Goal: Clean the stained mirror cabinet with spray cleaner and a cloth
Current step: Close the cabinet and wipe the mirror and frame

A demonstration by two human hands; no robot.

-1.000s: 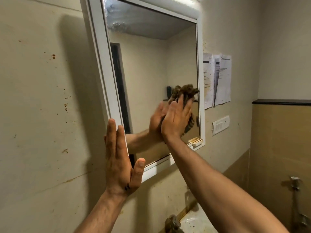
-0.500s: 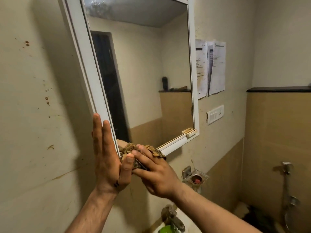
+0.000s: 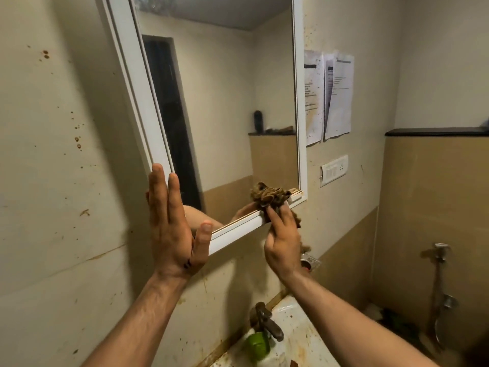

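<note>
The white-framed mirror cabinet (image 3: 235,230) hangs on the wall, its door swung open toward me. My left hand (image 3: 174,226) lies flat with straight fingers against the door's lower left corner, thumb under the bottom rail. My right hand (image 3: 283,242) grips a crumpled brown cloth (image 3: 268,194) and presses it onto the bottom frame near the right corner. Smears show at the top of the glass (image 3: 156,4). A green object (image 3: 258,344), possibly the spray bottle, sits by the tap, mostly hidden.
A stained washbasin (image 3: 293,329) with a rusty tap (image 3: 267,321) lies below. Papers (image 3: 328,96) and a switch plate (image 3: 334,169) are on the wall right of the cabinet. A wall tap with hose (image 3: 440,276) stands at right. Brown spatter marks the left wall (image 3: 76,141).
My right hand with the cloth dropped from the mirror's middle to the lower left corner, then slid right along the bottom frame. My left hand stayed on the door's corner.
</note>
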